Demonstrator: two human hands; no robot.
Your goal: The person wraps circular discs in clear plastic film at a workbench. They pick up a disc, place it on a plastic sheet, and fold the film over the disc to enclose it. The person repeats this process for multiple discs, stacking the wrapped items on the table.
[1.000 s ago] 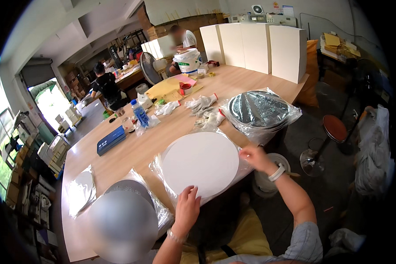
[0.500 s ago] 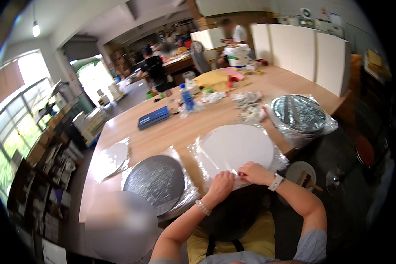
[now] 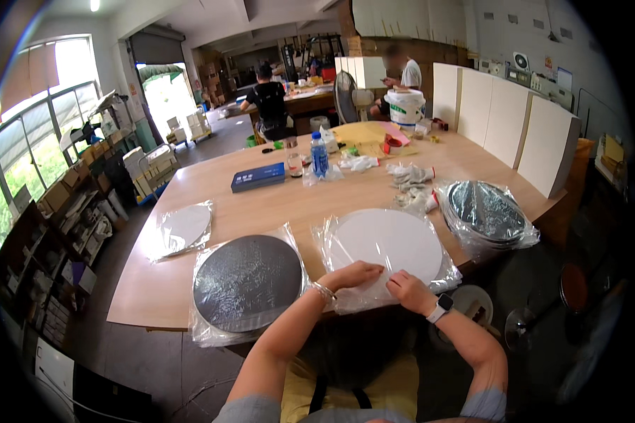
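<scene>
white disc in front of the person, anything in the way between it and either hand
Only clear plastic shows there: it surrounds the white disc, and streaks of glare suggest it also covers the near part, by the left hand and right hand. Nothing else visible stands between.

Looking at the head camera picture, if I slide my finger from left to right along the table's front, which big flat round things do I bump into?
Small white disc → grey disc → big white disc → dark disc stack.
</scene>
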